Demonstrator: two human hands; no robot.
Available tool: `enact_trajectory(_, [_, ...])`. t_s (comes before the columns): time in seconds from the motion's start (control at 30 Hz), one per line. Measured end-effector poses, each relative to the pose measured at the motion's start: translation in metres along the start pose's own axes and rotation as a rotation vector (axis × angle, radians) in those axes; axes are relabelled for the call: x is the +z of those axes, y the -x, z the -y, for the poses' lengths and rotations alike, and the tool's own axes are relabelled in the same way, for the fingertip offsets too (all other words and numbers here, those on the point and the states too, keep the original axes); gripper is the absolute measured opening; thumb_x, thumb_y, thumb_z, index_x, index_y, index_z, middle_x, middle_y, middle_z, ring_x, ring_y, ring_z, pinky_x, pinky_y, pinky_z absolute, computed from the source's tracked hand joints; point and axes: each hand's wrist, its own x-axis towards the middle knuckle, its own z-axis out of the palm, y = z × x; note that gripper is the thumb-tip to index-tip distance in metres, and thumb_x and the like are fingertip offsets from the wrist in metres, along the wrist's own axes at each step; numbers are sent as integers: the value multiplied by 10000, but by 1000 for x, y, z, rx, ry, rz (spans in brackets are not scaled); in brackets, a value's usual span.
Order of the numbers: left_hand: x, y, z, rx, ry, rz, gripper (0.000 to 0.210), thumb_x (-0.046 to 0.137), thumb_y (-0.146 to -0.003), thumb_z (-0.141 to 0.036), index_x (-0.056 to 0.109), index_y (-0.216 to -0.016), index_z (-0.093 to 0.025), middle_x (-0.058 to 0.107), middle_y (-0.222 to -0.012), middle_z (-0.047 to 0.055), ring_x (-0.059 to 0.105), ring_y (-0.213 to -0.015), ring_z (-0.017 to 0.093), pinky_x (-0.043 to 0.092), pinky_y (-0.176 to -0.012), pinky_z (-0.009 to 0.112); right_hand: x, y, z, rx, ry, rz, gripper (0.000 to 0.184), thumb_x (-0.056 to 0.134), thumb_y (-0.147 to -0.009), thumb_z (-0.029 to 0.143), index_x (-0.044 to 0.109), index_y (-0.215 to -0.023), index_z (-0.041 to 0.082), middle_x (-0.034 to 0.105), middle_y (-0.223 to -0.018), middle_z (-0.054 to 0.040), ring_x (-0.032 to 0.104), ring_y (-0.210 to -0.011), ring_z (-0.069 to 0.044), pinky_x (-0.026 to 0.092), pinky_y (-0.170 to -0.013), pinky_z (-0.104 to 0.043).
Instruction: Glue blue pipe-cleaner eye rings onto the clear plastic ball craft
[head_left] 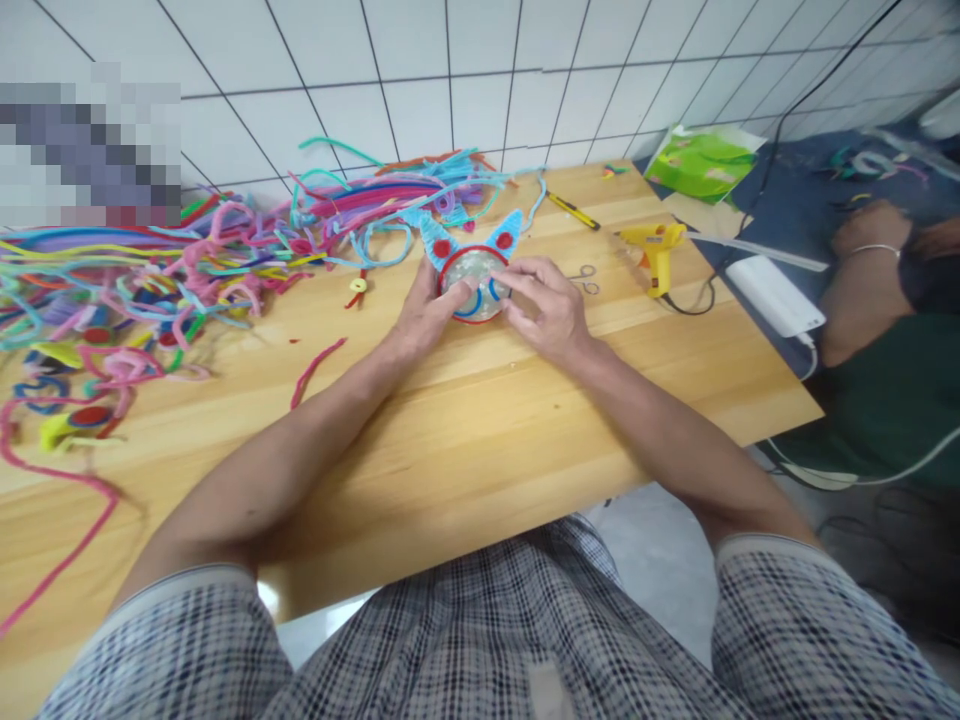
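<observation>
Looks like fitting blue arcs [493, 289]: left hand [421, 320] clamped on the disc [472, 266], right hand [553, 308] at one, can't tell if its fingers pinch. Steady pressing next, probably.

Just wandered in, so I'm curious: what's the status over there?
Left hand holding round, eared craft piece. Right hand at its edge. Scissors close beside right hand.

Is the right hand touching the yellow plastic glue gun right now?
Apart. The head view shows light wooden tabletop between the right hand and the yellow plastic glue gun, which lies off to the hand's right.
</observation>
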Motion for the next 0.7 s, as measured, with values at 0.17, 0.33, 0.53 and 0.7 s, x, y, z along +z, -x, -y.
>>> enact_trajectory(0.17, [-3, -1, 1, 8, -19, 14, 654, 979, -841, -657, 720, -1312, -284, 794, -1387, 93, 704, -1448, 391, 552, -1308, 538, -1, 0, -1, -2, -47, 19, 400, 697, -1135, 287, 809, -1514, 346, 811, -1410, -78, 804, -1280, -278, 703, -1128, -465])
enact_trajectory(0.33, [-3, 2, -2, 30, -62, 15, 715, 966, -834, -758, 718, -1321, -297, 781, -1390, 100, 661, -1506, 405, 534, -1329, 547, -4, -2, 5, 64, -20, 80, 362, 720, -1162, 349, 807, -1514, 337, 810, -1439, -85, 775, -1315, -282, 681, -1195, -479])
enact_trajectory(0.53, [-3, 5, -7, 13, -86, 21, 689, 946, -848, -780, 723, -1310, -320, 798, -1400, 85, 665, -1490, 398, 535, -1328, 541, -2, -2, 3, 27, 2, 50, 376, 658, -1178, 362, 804, -1523, 338, 820, -1413, -88, 797, -1293, -297, 708, -1133, -511])
enact_trajectory(0.7, [-4, 5, -8, 30, -90, 28, 684, 950, -870, -761, 719, -1324, -305, 792, -1417, 83, 672, -1470, 398, 524, -1334, 526, -4, -4, 7, 94, 8, 89, 347, 676, -1193, 469, 815, -1487, 351, 826, -1445, -74, 752, -1291, -279, 684, -1169, -493])
